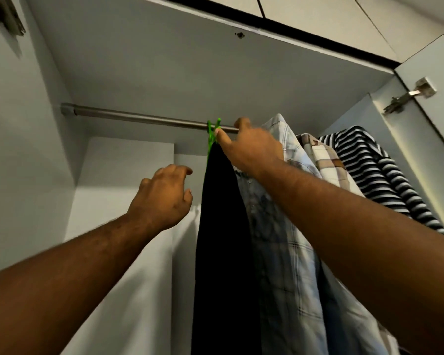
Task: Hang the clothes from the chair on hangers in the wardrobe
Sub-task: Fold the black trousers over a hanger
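A dark garment (223,252) hangs from a green hanger (212,133) whose hook sits on the wardrobe's metal rod (139,118). My right hand (249,147) is raised to the rod and pinches the green hanger near its hook. My left hand (164,196) hovers just left of the dark garment with loosely curled fingers and holds nothing. To the right on the same rod hang a pale blue plaid shirt (287,252), a beige checked shirt (325,160) and a black-and-white striped top (377,170). The chair is out of view.
The wardrobe's white back panel (128,175) and left wall (23,149) enclose the space; the rod's left half is bare. An open door with a metal hinge (407,94) stands at the right. The wardrobe's top panel (190,60) lies close above the rod.
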`<state>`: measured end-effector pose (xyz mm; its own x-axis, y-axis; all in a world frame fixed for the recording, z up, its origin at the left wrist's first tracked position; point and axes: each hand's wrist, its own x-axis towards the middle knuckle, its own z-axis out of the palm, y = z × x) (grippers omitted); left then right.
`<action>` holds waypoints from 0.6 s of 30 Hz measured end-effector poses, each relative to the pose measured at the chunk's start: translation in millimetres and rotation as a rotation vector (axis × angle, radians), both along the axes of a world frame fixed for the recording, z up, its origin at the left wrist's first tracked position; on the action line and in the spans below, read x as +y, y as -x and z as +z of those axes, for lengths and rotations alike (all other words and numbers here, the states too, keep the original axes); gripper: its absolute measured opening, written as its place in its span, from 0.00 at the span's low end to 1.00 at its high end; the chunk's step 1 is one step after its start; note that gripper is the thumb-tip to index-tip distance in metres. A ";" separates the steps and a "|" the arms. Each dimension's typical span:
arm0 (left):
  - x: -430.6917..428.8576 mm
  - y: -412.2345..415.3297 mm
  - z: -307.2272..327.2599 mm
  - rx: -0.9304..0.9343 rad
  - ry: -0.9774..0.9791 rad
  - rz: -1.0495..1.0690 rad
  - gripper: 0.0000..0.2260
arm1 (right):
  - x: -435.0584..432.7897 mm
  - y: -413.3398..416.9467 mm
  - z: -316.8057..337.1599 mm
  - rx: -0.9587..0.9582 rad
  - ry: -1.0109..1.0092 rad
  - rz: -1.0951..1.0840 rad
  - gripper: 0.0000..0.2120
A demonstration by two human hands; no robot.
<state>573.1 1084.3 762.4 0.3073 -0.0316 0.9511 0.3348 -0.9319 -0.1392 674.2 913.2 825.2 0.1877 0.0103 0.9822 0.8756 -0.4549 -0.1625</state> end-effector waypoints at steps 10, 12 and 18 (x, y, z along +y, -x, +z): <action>-43.6 -15.0 -32.6 -0.199 -0.114 -0.149 0.27 | -62.3 -6.9 -75.6 -0.162 0.143 0.024 0.33; -60.5 -16.4 -40.2 -0.209 -0.123 -0.179 0.27 | -83.5 -6.8 -91.1 -0.183 0.178 0.015 0.33; -117.1 -25.8 -81.1 -0.144 -0.137 -0.256 0.27 | -152.5 -17.9 -148.5 -0.201 0.232 -0.004 0.32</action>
